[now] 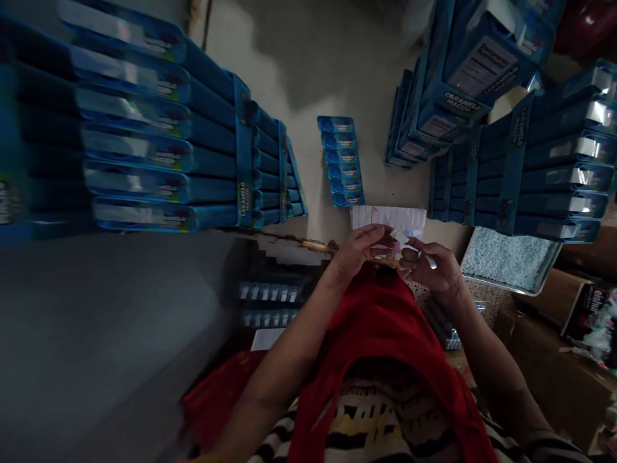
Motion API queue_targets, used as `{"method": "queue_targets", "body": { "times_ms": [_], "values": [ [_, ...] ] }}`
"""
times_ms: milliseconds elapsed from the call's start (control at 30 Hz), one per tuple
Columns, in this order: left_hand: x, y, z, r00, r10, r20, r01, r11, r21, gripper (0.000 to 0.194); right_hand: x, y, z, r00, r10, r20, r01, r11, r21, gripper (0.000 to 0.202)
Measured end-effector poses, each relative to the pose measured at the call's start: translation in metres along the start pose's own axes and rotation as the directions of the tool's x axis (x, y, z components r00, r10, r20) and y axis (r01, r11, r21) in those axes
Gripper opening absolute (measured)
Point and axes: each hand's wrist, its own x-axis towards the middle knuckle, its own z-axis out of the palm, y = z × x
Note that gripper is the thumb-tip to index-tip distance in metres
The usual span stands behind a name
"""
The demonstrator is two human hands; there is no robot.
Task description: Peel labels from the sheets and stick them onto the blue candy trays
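evidently, right hand [431, 265] holding white strip [429, 259], left hand [357, 249] beside

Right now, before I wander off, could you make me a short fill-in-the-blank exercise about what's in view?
1. The plain cloth apron is ____.
2. A thin white strip sticks out below the fingers of the person's bare ____ hand.
3. The single column of small flat blue packs contains ____ packs.
4. Pale lettering on the large stacked blue boxes reads CARAMELO ____.

Missing words: red; right; six; MACIZO.
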Motion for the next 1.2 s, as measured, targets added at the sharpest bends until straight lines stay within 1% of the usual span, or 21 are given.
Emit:
{"method": "queue_targets", "body": {
  "times_ms": [67, 133, 200, 267, 400, 500, 633, 733, 800, 833, 867, 900, 933, 967, 1000, 1033, 1067, 1100, 1133, 1167, 1200],
  "values": [
    [-0.008, 0.004, -0.001, 0.999, 0.023, 0.038, -0.023, 1.000, -0.012, 0.051, 0.002, 0.002, 0.005, 1.000, 0.005, 0.011, -0.005, 1.000, 0.020, 0.029],
    [-0.014, 0.006, 0.001, 0.996, 0.074, 0.053, -0.074, 0.997, 0.010, 0.054, 0.004, 0.004, 0.012, 1.000, 0.005, 0.003, -0.005, 1.000, 0.012, 0.028],
    [-0.018, 0.007, 0.005, 0.991, 0.132, 0.013, -0.132, 0.990, 0.048, 0.056, 0.005, 0.006, 0.017, 1.000, 0.007, -0.002, -0.007, 1.000, 0.005, 0.026],
    [-0.019, 0.006, 0.009, 0.986, 0.158, -0.054, -0.155, 0.986, 0.062, 0.053, 0.007, 0.008, 0.022, 1.000, 0.008, -0.004, -0.008, 1.000, 0.008, 0.027],
    [-0.019, 0.003, 0.015, 0.978, 0.134, -0.161, -0.133, 0.991, 0.017, 0.050, 0.011, 0.011, 0.027, 0.999, -0.022, -0.023, 0.022, 1.000, 0.004, 0.027],
    [-0.019, 0.002, 0.016, 0.973, 0.126, -0.194, -0.126, 0.992, 0.013, 0.046, 0.014, 0.013, 0.027, 0.999, -0.032, -0.038, 0.032, 0.999, -0.001, 0.026],
    [-0.019, -0.001, 0.015, 0.963, 0.140, -0.230, -0.132, 0.990, 0.050, 0.039, 0.017, 0.014, 0.025, 0.999, -0.026, -0.038, 0.026, 1.000, 0.000, 0.027],
    [-0.017, -0.006, 0.016, 0.954, 0.171, -0.245, -0.153, 0.984, 0.091, 0.034, 0.019, 0.015, 0.023, 0.999, -0.020, -0.027, 0.020, 1.000, 0.011, 0.026],
    [-0.016, -0.010, 0.016, 0.943, 0.217, -0.252, -0.185, 0.972, 0.148, 0.030, 0.022, 0.016, 0.021, 0.999, -0.016, -0.042, 0.017, 0.999, 0.026, 0.027],
    [-0.016, -0.012, 0.015, 0.929, 0.257, -0.264, -0.209, 0.958, 0.198, 0.028, 0.023, 0.017, 0.020, 0.998, -0.013, -0.065, 0.015, 0.999, 0.029, 0.027],
    [-0.016, -0.013, 0.014, 0.905, 0.316, -0.286, -0.239, 0.932, 0.272, 0.025, 0.025, 0.019, 0.020, 0.996, -0.010, -0.094, 0.012, 1.000, 0.027, 0.028],
    [-0.017, -0.015, 0.012, 0.865, 0.396, -0.309, -0.274, 0.887, 0.371, 0.023, 0.026, 0.020, 0.020, 0.993, -0.007, -0.122, 0.009, 1.000, 0.018, 0.028],
    [-0.019, -0.015, 0.008, 0.810, 0.492, -0.319, -0.306, 0.819, 0.486, 0.020, 0.027, 0.022, 0.021, 0.990, -0.006, -0.144, 0.007, 1.000, 0.004, 0.028],
    [-0.021, -0.015, 0.003, 0.752, 0.585, -0.302, -0.324, 0.728, 0.605, 0.019, 0.028, 0.023, 0.022, 0.988, -0.007, -0.157, 0.005, 1.000, -0.017, 0.028],
    [-0.023, -0.015, -0.003, 0.703, 0.663, -0.258, -0.330, 0.625, 0.708, 0.017, 0.028, 0.024, 0.023, 0.987, -0.011, -0.162, 0.004, 0.999, -0.041, 0.028],
    [-0.025, -0.015, -0.009, 0.669, 0.717, -0.193, -0.334, 0.523, 0.785, 0.016, 0.027, 0.026, 0.024, 0.987, -0.019, -0.161, 0.008, 0.998, -0.069, 0.028],
    [-0.026, -0.015, -0.014, 0.654, 0.747, -0.120, -0.344, 0.435, 0.832, 0.016, 0.026, 0.026, 0.026, 0.986, -0.035, -0.163, 0.018, 0.995, -0.100, 0.028],
    [-0.027, -0.016, -0.019, 0.646, 0.761, -0.058, -0.360, 0.371, 0.856, 0.016, 0.024, 0.027, 0.028, 0.983, -0.062, -0.174, 0.038, 0.990, -0.137, 0.028],
    [-0.027, -0.017, -0.023, 0.635, 0.772, -0.025, -0.377, 0.338, 0.863, 0.017, 0.022, 0.027, 0.030, 0.976, -0.096, -0.194, 0.062, 0.982, -0.176, 0.028],
    [-0.025, -0.020, -0.025, 0.620, 0.784, -0.029, -0.388, 0.340, 0.857, 0.021, 0.020, 0.026, 0.032, 0.966, -0.137, -0.217, 0.090, 0.972, -0.217, 0.026],
    [-0.022, -0.023, -0.026, 0.605, 0.793, -0.074, -0.392, 0.377, 0.839, 0.027, 0.019, 0.025, 0.034, 0.955, -0.177, -0.240, 0.113, 0.960, -0.256, 0.025]
  ]
}}
